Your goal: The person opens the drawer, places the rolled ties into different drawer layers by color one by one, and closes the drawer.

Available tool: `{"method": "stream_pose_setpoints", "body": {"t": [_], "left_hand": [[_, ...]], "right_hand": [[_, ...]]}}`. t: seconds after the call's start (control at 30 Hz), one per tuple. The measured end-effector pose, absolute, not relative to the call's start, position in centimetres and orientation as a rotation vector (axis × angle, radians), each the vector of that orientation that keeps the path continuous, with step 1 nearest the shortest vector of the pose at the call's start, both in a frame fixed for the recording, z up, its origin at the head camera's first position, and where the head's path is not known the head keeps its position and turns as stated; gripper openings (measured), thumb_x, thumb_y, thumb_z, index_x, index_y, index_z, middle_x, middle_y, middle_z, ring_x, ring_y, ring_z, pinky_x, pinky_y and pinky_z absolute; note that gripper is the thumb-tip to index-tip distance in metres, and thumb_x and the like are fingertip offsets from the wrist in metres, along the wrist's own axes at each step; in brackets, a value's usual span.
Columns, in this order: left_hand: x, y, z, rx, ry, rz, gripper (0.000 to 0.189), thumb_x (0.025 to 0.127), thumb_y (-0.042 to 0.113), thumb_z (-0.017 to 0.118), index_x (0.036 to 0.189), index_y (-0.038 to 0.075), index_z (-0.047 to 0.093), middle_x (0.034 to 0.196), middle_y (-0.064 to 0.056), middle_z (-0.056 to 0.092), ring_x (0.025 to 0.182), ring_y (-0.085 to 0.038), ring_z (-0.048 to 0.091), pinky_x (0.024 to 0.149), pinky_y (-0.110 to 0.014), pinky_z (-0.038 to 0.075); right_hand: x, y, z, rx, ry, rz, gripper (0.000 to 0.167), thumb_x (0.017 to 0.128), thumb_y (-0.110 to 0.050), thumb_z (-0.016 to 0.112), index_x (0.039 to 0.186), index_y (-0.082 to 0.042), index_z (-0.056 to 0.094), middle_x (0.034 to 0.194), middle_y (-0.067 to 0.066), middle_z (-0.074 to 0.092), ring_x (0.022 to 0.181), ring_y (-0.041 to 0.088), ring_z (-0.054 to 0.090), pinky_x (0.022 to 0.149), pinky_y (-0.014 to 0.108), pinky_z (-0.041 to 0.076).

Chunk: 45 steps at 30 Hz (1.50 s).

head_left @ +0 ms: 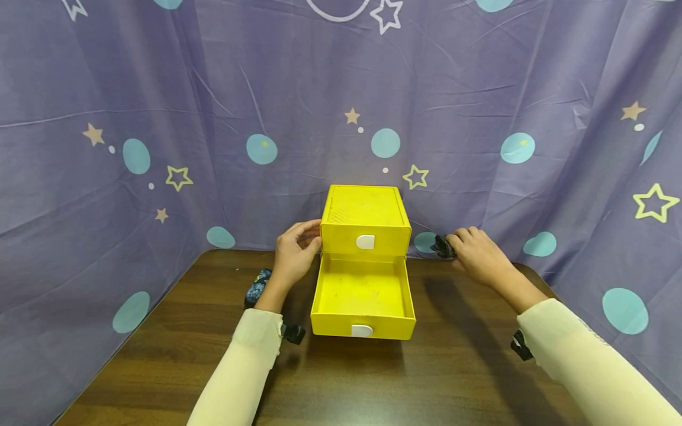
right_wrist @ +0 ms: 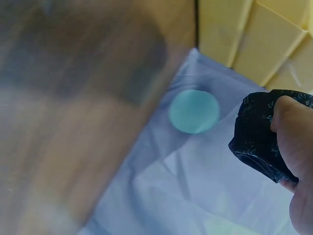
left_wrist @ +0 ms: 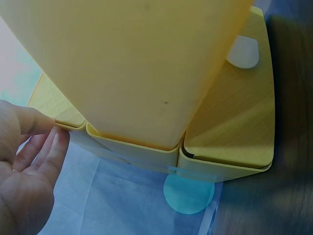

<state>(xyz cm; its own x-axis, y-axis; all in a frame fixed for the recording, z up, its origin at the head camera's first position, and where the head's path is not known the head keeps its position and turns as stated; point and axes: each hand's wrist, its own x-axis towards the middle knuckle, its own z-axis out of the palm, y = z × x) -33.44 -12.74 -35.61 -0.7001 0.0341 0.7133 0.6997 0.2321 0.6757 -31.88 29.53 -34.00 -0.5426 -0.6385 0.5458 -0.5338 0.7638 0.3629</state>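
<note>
The thumb and fingers of the right hand (head_left: 476, 255) pinch a dark patterned cloth (right_wrist: 255, 132), crumpled and held above the surface (head_left: 170, 337), to the right of the yellow drawer unit (head_left: 366, 204). The thumb and fingertips of the left hand (head_left: 294, 255) close on the unit's left front edge, beside the top drawer (head_left: 341, 239).

Around them, the unit stands upright near the far edge of the wooden surface, the top drawer pushed in and the middle drawer (head_left: 338, 326) pulled well out towards the person. The left wrist view shows the bottom drawer (left_wrist: 234, 107) pushed in as well. Each drawer has a white pull. A blue patterned bundle (head_left: 258, 288) lies just left of the left wrist.

Farther out, pale sleeves (head_left: 234, 373) cover both forearms, with black straps (head_left: 293, 333) near the wrists. Behind everything hangs a purple curtain (head_left: 298, 77) printed with stars and blue spots.
</note>
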Motion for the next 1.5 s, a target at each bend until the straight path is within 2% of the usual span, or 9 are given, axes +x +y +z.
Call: {"method": "stream_pose_setpoints", "body": {"t": [0.27, 0.43, 0.8, 1.07, 1.3, 1.5], "left_hand": [[-33.5, -12.7, -35.7, -0.662, -1.940, -1.515, 0.034, 0.092, -0.007, 0.070, 0.126, -0.001, 0.070, 0.115, -0.016, 0.069, 0.104, -0.029, 0.069, 0.088, -0.028, 0.059], [-33.4, -12.7, -35.6, -0.663, -1.929, -1.521, 0.034, 0.092, -0.008, 0.070, 0.126, -0.002, 0.070, 0.115, -0.017, 0.069, 0.104, -0.030, 0.069, 0.089, -0.033, 0.060], [-33.2, -12.8, -35.7, -0.653, -1.947, -1.494, 0.034, 0.093, -0.006, 0.070, 0.126, -0.001, 0.070, 0.114, -0.016, 0.069, 0.104, -0.029, 0.069, 0.090, -0.033, 0.059], [-33.3, -12.8, -35.6, -0.656, -1.937, -1.496, 0.034, 0.092, -0.007, 0.070, 0.125, -0.001, 0.071, 0.114, -0.015, 0.069, 0.104, -0.029, 0.069, 0.088, -0.030, 0.059], [-33.4, -12.9, -35.7, -0.654, -1.940, -1.492, 0.034, 0.092, -0.006, 0.070, 0.125, 0.001, 0.071, 0.114, -0.013, 0.069, 0.104, -0.026, 0.069, 0.088, -0.032, 0.060], [-33.4, -12.7, -35.7, -0.653, -1.937, -1.503, 0.034, 0.092, -0.007, 0.070, 0.126, 0.000, 0.071, 0.114, -0.014, 0.069, 0.103, -0.027, 0.069, 0.088, -0.029, 0.059]], "right_hand": [[-31.2, 28.5, -30.3, 0.905, -2.149, -0.133, 0.045, 0.065, -0.003, 0.082, 0.106, 0.006, 0.064, 0.099, 0.022, 0.065, 0.083, 0.045, 0.058, 0.073, 0.057, 0.049], [-30.5, 27.4, -28.1, 0.929, -2.075, -0.120, 0.045, 0.066, -0.002, 0.082, 0.107, 0.007, 0.064, 0.099, 0.024, 0.064, 0.083, 0.045, 0.058, 0.077, 0.057, 0.050], [-28.3, 24.7, -25.6, 1.021, -1.943, -0.103, 0.049, 0.068, -0.004, 0.079, 0.113, 0.009, 0.064, 0.102, 0.025, 0.064, 0.086, 0.045, 0.058, 0.082, 0.057, 0.050], [-26.4, 22.1, -25.0, 1.112, -1.833, -0.090, 0.055, 0.066, -0.005, 0.082, 0.116, 0.010, 0.063, 0.106, 0.026, 0.063, 0.091, 0.046, 0.059, 0.083, 0.057, 0.051], [-25.4, 20.0, -25.7, 1.161, -1.761, -0.079, 0.049, 0.071, -0.006, 0.080, 0.116, 0.008, 0.065, 0.106, 0.023, 0.065, 0.093, 0.044, 0.061, 0.079, 0.054, 0.053], [-24.9, 18.6, -26.9, 1.176, -1.738, -0.096, 0.049, 0.072, -0.009, 0.083, 0.115, 0.007, 0.065, 0.105, 0.020, 0.066, 0.092, 0.040, 0.061, 0.079, 0.050, 0.055]]}}
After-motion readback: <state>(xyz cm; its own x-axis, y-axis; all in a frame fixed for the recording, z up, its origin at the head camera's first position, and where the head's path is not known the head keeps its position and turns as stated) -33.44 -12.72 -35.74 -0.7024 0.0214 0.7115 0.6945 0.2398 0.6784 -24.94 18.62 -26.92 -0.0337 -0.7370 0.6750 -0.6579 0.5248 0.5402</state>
